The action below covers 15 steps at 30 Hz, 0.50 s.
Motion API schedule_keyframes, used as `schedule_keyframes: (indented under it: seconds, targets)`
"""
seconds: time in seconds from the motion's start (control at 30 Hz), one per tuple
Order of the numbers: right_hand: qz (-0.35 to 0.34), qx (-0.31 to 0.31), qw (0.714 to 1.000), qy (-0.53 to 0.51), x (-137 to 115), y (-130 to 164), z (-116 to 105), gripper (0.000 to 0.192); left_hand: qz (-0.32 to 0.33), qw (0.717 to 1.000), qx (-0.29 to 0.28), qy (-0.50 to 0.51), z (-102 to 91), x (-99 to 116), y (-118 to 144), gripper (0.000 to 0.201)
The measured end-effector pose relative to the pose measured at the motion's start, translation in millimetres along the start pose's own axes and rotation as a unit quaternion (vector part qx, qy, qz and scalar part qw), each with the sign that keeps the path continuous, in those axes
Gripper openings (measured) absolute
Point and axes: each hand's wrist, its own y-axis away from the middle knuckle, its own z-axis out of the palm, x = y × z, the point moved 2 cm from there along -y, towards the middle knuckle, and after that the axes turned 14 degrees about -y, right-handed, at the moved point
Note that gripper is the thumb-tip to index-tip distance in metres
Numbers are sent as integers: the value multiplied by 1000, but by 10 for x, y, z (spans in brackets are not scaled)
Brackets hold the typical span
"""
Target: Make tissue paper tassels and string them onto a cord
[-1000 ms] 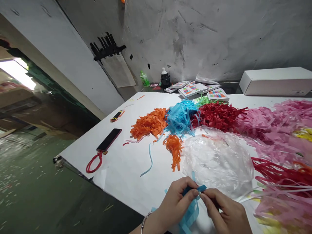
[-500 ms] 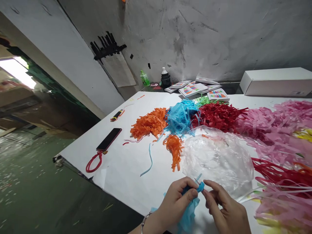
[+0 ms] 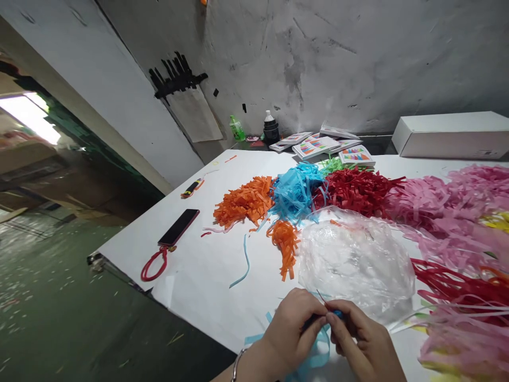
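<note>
A light-blue tissue-paper tassel (image 3: 318, 358) hangs below my hands, its strips fanning out under them. My left hand (image 3: 289, 334) is closed on its upper part, much of which the fingers hide. Thumb and forefinger of my right hand (image 3: 363, 337) pinch the bunched blue top, and the fingertips of both hands meet there. A thin, needle-like piece (image 3: 320, 295) sticks up between them; which hand grips it I cannot tell. Just beyond lies a clear plastic bag (image 3: 356, 260), with an orange tassel (image 3: 284, 241) to its left.
Heaps of orange (image 3: 246, 201), blue (image 3: 296, 191), red (image 3: 353, 188) and pink strips (image 3: 433, 201) cross the white table. A phone (image 3: 178, 227) with a red cord lies left. Printed packets (image 3: 316, 146), a white box (image 3: 449, 135) and bottles (image 3: 236, 128) stand by the wall.
My right hand has moved left to meet my left hand, and its fingers now close over the blue top. The tassel's top is more covered, and its strips spread out lower down.
</note>
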Motion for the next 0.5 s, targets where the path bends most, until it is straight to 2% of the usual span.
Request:
schedule_keyframes:
  seconds: [0.07, 0.17, 0.23, 0.33, 0.37, 0.43, 0.5]
  targets:
    - [-28, -7, 999, 47, 30, -35, -15, 31, 27, 999, -8, -43, 23, -13, -1, 18]
    - [-114, -13, 987, 111, 75, -125, -97, 28, 12, 998, -18, -64, 72, -39, 5, 17]
    - [-148, 21, 980, 129, 107, -203, -216, 25, 14, 997, -44, -65, 109, -47, 13, 16]
    - [-99, 98, 988, 64, 177, -307, -424, 24, 75, 988, -124, -45, 114, -81, -8, 21]
    - [-76, 109, 991, 23, 203, -328, -468, 25, 83, 987, -128, -47, 76, -126, -39, 24]
    - [-41, 96, 993, -46, 251, -345, -485, 28, 59, 992, -74, -81, -78, -291, -153, 30]
    - [-18, 83, 994, -69, 291, -327, -428, 33, 15, 991, 12, -136, -288, -534, -320, 32]
